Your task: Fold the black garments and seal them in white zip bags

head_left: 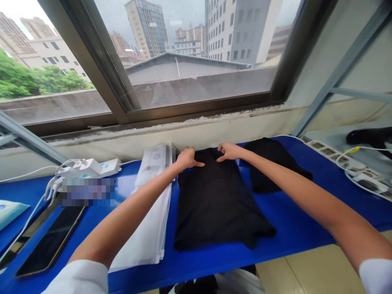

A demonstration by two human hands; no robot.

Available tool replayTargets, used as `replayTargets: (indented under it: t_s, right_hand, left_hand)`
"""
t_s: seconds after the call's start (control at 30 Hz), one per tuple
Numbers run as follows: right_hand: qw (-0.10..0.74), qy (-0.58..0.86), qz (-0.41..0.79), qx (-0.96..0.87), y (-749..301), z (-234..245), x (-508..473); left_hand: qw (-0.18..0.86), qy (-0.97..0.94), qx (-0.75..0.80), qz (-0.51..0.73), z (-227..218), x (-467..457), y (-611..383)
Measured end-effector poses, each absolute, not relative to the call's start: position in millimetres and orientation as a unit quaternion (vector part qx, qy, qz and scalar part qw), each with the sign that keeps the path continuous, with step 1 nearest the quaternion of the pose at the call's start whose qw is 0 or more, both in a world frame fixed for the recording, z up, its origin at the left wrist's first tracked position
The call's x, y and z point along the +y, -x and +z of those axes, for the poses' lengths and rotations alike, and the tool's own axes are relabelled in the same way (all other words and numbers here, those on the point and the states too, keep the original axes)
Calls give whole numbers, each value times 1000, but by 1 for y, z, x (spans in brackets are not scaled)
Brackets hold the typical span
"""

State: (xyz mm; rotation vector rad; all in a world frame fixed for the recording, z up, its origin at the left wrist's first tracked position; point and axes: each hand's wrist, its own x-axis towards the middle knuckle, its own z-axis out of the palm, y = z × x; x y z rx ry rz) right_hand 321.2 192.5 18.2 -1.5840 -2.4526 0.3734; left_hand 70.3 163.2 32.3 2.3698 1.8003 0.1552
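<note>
A folded black garment (218, 200) lies flat on the blue table (214, 261), with its far end near the wall. My left hand (190, 158) and my right hand (229, 152) both grip that far edge, a short gap between them. A second black garment (272, 166) lies just beyond my right hand, partly under my right forearm. To the left of the folded garment is a stack of white packaging bags (150, 208), which my left forearm crosses.
A power strip (339, 157) with cables runs along the right table edge. White chargers (88, 168) and a dark tablet (50, 241) sit at left, beside a blurred patch (88, 191). A window (183, 53) and wall stand behind the table.
</note>
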Motion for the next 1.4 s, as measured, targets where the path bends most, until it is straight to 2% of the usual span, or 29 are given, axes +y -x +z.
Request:
replayTargets:
  t_s: [0.17, 0.3, 0.43, 0.53, 0.6, 0.67, 0.77, 0.83, 0.93, 1.0, 1.17, 1.27, 1.33, 1.4]
  right_hand:
    - [169, 570, 34, -804, -323, 18, 154]
    - [200, 466, 18, -862, -319, 9, 111]
    - [120, 307, 61, -942, -319, -7, 82]
    - [58, 256, 72, -962, -325, -6, 73]
    - [51, 256, 70, -963, -331, 3, 79]
    - [91, 282, 75, -952, -336, 17, 97]
    - [189, 380, 111, -898, -340, 33, 142]
    - [186, 462, 177, -849, -338, 35, 174]
    - [134, 518, 255, -805, -331, 27, 202]
    - [134, 515, 260, -806, -326, 22, 205]
    - [234, 488, 189, -819, -332, 19, 165]
    - [251, 404, 178, -861, -356, 26, 128]
    - [182, 319, 204, -907, -377, 34, 109]
    - [128, 282, 236, -921, -391, 40, 100]
  left_hand:
    - [59, -794, 592, 122, 40, 148, -63]
    - [78, -810, 569, 118, 41, 139, -54]
    - [117, -802, 580, 77, 34, 151, -57]
    - [159, -784, 599, 43, 33, 165, -59]
    - [186, -774, 605, 31, 36, 169, -59]
    - [226, -760, 607, 52, 40, 167, -58]
    - [332, -716, 600, 133, 48, 157, -58]
    - [359, -703, 595, 152, 51, 151, -60]
    - [249, -760, 590, 107, 52, 144, -66]
    - [164, -794, 578, 92, 52, 137, -70]
    - [56, -838, 531, 111, 50, 98, -70]
    - [25, -904, 417, 93, 53, 61, -58]
    - [41, -945, 316, 72, 58, 42, -49]
    - [96, -951, 277, 94, 61, 35, -43]
